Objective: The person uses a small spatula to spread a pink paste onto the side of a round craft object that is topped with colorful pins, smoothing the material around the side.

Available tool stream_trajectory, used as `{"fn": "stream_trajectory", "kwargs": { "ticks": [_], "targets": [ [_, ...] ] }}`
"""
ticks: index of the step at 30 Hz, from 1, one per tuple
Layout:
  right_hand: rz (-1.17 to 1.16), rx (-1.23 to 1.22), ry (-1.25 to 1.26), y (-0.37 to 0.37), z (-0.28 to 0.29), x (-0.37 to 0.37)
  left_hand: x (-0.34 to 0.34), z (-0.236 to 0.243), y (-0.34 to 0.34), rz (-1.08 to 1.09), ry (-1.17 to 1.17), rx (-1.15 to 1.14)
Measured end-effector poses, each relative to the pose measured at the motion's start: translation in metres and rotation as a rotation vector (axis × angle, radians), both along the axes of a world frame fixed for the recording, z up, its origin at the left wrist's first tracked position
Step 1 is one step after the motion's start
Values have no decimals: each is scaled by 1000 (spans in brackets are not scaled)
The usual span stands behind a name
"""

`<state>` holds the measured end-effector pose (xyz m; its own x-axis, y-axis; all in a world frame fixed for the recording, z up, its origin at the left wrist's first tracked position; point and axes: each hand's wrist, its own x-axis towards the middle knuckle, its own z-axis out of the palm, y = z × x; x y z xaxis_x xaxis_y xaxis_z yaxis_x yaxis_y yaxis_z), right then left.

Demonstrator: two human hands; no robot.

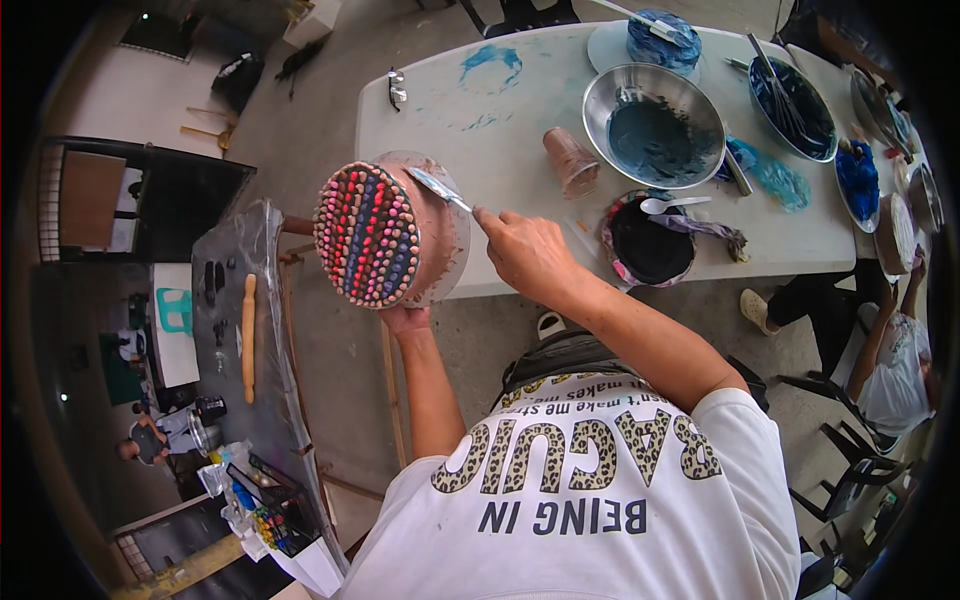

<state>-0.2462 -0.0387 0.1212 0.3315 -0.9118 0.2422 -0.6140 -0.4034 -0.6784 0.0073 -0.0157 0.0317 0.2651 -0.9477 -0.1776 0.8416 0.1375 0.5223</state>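
A cake (368, 235) with pinkish-brown frosting is tilted off the table's left end. Rows of small red, pink, brown and dark blue piped dots cover its top. From below, my left hand (405, 318) holds the round clear cake board (458, 240) it stands on; most of those fingers are hidden under it. My right hand (528, 255) is closed round the handle of an icing spatula (438, 187). The spatula's blade lies against the side of the cake, with pale frosting on it.
On the white table (420, 120) stand a steel bowl (700, 120) of blue-grey frosting, a smeared plastic cup (572, 162), a dark-coated bowl (650, 240) with a white spoon (675, 204), and a blue cake (663, 42). A rolling pin (249, 338) lies on the left table. Another person (890, 360) sits at right.
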Motion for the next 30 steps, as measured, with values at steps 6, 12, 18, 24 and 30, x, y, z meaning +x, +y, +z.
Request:
{"fn": "stream_trajectory", "kwargs": {
  "ticks": [6, 12, 18, 24, 30],
  "targets": [
    [57, 74, 74, 29, 4, -22, 7, -8, 0, 35, -62, 26],
    [56, 102, -10, 21, 14, -38, 14, -4, 5, -12, 10, 8],
    [44, 34, -76, -2, 5, -12, 9, 3, 9, -79, 49, -19],
    [65, 20, 14, 11, 1, -14, 4, 6, 8, -67, -9, -15],
    [110, 105, 121, 43, 9, -37, 11, -5, 10, 0, -22, 11]
  ]
}}
